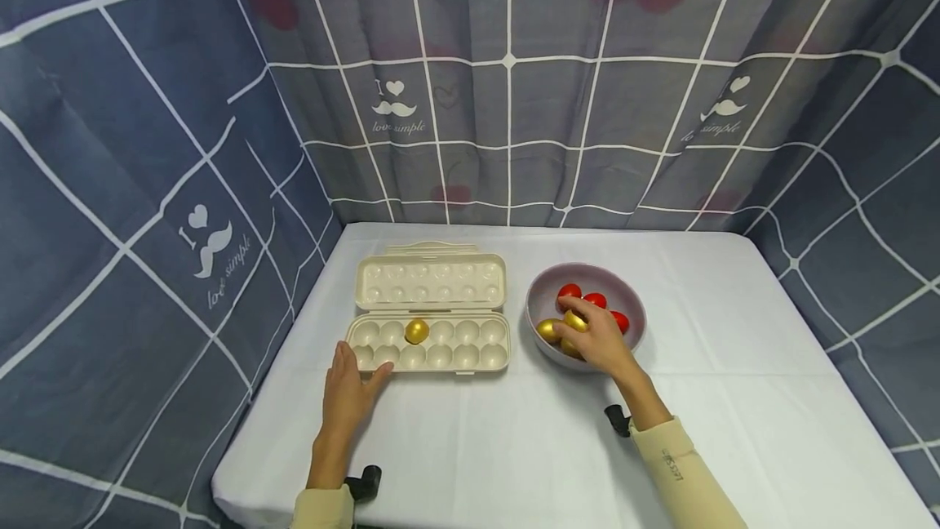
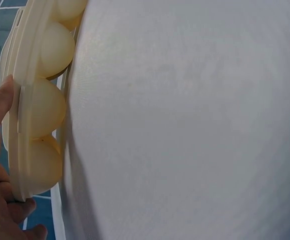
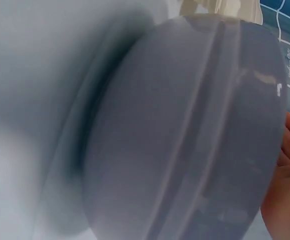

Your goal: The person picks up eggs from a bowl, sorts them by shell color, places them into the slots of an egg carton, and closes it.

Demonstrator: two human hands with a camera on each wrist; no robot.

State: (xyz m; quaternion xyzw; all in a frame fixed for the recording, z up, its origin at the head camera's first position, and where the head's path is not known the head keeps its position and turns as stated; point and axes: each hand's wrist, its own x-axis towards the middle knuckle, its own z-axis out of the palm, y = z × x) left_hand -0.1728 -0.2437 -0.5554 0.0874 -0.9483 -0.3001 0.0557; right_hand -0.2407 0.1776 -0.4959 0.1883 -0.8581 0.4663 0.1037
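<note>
The left hand (image 1: pixel 347 393) rested against the open egg tray (image 1: pixel 429 345), which held one gold egg (image 1: pixel 416 331). The right hand (image 1: pixel 596 341) reached into the bowl (image 1: pixel 542 288) of eggs.

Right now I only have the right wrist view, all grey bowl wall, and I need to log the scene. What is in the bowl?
Observer: The bowl holds red eggs and gold eggs.
Operator: What is my right hand doing?
Observer: The right hand reaches into the bowl, fingers on a gold egg.
Operator: And the left?
Observer: The left hand rests at the open egg carton's near left corner; one gold egg sits in it.
</note>
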